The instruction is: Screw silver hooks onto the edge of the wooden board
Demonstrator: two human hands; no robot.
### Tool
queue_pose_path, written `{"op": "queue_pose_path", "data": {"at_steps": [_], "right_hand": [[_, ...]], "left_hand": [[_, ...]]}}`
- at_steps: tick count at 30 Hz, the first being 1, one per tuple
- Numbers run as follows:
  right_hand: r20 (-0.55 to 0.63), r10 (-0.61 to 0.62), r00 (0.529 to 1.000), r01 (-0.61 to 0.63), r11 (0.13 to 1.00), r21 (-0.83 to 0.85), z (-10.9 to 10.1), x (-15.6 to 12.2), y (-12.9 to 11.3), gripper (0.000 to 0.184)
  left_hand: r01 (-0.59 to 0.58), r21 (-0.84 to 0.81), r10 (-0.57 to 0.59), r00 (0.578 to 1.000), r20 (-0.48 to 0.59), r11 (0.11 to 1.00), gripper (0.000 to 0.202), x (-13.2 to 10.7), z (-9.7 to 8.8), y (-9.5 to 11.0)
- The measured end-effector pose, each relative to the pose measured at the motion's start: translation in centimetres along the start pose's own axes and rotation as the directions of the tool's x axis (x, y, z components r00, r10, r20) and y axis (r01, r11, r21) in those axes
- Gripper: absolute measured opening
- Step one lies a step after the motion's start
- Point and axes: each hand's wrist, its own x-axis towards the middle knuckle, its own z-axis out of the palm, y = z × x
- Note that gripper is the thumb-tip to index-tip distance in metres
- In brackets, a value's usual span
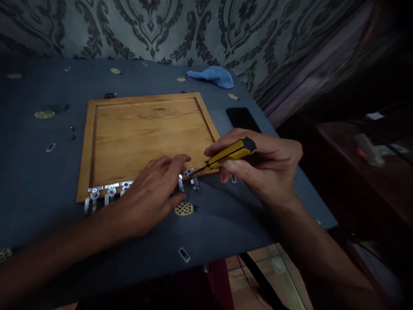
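Note:
A wooden framed board (148,137) lies on the table. Along its near edge runs a metal hook rail (102,187) with several hooks and screws. My right hand (267,163) grips a yellow and black screwdriver (230,153), its tip at the rail's right end by a screw. My left hand (155,189) lies over the rail and the board's near edge, thumb and fingers apart on either side of a hook. It covers the middle of the rail.
A black phone (242,119) lies right of the board, and a blue cloth (214,76) behind it. Small dark items (110,95) sit at the board's far edge; small metal pieces (72,132) lie to the left. The patterned tablecloth (213,241) ends at the near side.

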Motion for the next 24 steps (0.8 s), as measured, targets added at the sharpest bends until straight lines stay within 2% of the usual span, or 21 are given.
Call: {"op": "queue_pose_path", "data": {"at_steps": [5,8,12,15,16,18,21,22,24], "right_hand": [[-0.013,-0.006,1.0,0.006,1.0,0.023,0.1,0.0,0.0,0.008],[0.015,0.041,0.999,-0.041,0.999,0.019,-0.1,0.1,-0.4,0.01],[0.106,0.114,0.988,-0.116,0.993,0.009,-0.7,0.1,-0.8,0.025],[0.112,0.048,0.993,-0.047,0.999,-0.019,-0.7,0.0,-0.7,0.021],[0.074,0.008,0.997,-0.004,0.999,-0.048,-0.6,-0.1,-0.7,0.017],[-0.082,-0.071,0.994,0.061,0.991,-0.118,-0.4,-0.2,-0.6,0.009],[-0.36,-0.119,0.925,0.052,0.98,-0.191,0.0,-0.3,-0.6,0.012],[-0.402,-0.124,0.907,0.05,0.98,-0.19,0.1,-0.3,-0.5,0.013],[-0.388,-0.132,0.912,0.069,0.983,-0.173,0.2,-0.3,-0.2,0.015]], "left_hand": [[0.009,-0.008,-0.009,1.0,0.007,1.0,0.058,-0.1,-0.1,0.1],[0.007,-0.006,-0.007,1.0,0.01,1.0,0.058,-0.1,-0.1,0.1],[-0.009,-0.002,0.009,1.0,0.006,1.0,0.057,-0.2,0.0,0.0],[-0.015,-0.004,0.015,1.0,0.003,1.0,0.056,-0.1,0.0,0.0],[-0.017,-0.006,0.017,1.0,0.007,1.0,0.055,-0.1,0.0,0.0],[-0.016,-0.009,0.016,1.0,0.021,1.0,0.05,-0.1,-0.1,0.0],[-0.017,-0.012,0.017,0.999,0.037,1.0,0.046,0.0,-0.2,0.1],[-0.02,-0.013,0.02,0.999,0.036,1.0,0.047,0.0,-0.2,0.2],[-0.027,-0.015,0.027,0.999,0.026,1.0,0.049,0.0,-0.2,0.2]]}}
